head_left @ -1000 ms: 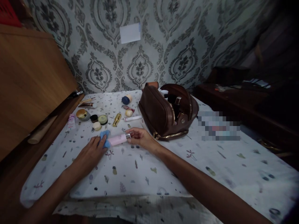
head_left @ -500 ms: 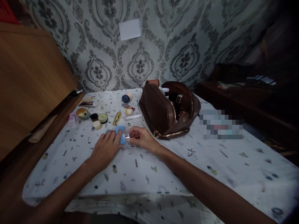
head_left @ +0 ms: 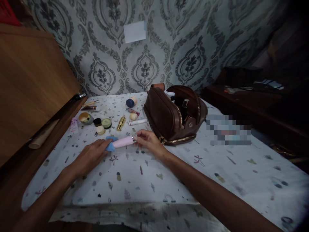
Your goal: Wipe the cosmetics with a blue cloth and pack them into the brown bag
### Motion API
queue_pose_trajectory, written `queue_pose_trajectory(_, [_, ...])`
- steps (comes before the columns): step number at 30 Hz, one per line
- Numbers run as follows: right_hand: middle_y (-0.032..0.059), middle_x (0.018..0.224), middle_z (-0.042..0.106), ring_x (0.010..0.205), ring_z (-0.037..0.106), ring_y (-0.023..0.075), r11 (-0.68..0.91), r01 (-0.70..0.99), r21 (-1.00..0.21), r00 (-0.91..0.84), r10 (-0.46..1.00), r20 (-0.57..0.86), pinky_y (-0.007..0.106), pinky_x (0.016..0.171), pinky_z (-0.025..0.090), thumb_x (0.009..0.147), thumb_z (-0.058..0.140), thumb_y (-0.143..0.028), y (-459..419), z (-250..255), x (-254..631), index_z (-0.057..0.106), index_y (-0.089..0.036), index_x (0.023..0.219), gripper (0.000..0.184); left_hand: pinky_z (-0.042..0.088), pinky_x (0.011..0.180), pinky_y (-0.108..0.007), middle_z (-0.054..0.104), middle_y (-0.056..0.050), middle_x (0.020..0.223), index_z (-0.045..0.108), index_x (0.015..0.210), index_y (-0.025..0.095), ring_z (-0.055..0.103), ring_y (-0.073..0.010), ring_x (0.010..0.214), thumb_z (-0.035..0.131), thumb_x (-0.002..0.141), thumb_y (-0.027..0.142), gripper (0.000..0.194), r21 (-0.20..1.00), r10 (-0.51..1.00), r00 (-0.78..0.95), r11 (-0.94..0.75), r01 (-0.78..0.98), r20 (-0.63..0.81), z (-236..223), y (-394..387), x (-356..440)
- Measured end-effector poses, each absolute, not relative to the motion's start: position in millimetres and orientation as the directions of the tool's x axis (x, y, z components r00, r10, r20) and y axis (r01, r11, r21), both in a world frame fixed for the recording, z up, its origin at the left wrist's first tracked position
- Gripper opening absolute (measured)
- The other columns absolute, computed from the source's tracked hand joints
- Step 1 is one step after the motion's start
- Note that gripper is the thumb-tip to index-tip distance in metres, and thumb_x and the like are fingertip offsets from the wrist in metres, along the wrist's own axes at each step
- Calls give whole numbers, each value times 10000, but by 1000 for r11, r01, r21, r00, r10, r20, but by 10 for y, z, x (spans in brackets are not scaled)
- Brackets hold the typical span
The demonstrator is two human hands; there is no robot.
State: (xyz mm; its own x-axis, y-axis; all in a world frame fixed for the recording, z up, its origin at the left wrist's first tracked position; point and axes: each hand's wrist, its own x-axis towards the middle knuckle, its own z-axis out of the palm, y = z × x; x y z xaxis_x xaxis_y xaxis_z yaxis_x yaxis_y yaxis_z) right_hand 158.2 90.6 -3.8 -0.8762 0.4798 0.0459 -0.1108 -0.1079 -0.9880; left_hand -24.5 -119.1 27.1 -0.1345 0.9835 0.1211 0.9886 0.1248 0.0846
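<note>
A pale pink tube [head_left: 123,141] with a silvery end lies level between my hands, just above the cloth-covered table. My right hand [head_left: 148,141] pinches its silvery end. A blue cloth [head_left: 111,143] is wrapped about the tube's left end, and my left hand [head_left: 93,153] is closed on that cloth. Beyond my hands are a gold lipstick tube [head_left: 121,123], a white pen-like tube [head_left: 138,122], a small cream jar [head_left: 100,130] and a green-lidded jar [head_left: 106,123]. The brown cosmetic bag [head_left: 166,112] stands unzipped to the right, with a silver-capped bottle [head_left: 185,103] inside.
Farther left sit a gold-lidded jar [head_left: 85,118], a pink tube [head_left: 74,125] and a brown tube [head_left: 90,108]. A navy-capped bottle [head_left: 131,102] lies near the wall. A wooden cabinet [head_left: 36,80] borders the left side. Right of the bag is a blurred-out patch [head_left: 229,130].
My left hand has slid left with the blue cloth, baring the pink tube's body. My right hand stays at the silvery end, nearly where it was.
</note>
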Motion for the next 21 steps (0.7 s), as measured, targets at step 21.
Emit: queue_pose_trajectory(21, [-82, 480, 544, 320, 471, 63, -64, -60, -996, -851, 525, 18, 164, 315, 305, 672, 722, -646, 910, 13, 1581, 487, -196, 697, 508, 477, 860, -441, 628, -205, 1164, 420, 1411, 58, 592, -324, 1090, 433, 993, 355, 513, -272, 951, -16, 104, 957, 308, 163, -482, 404])
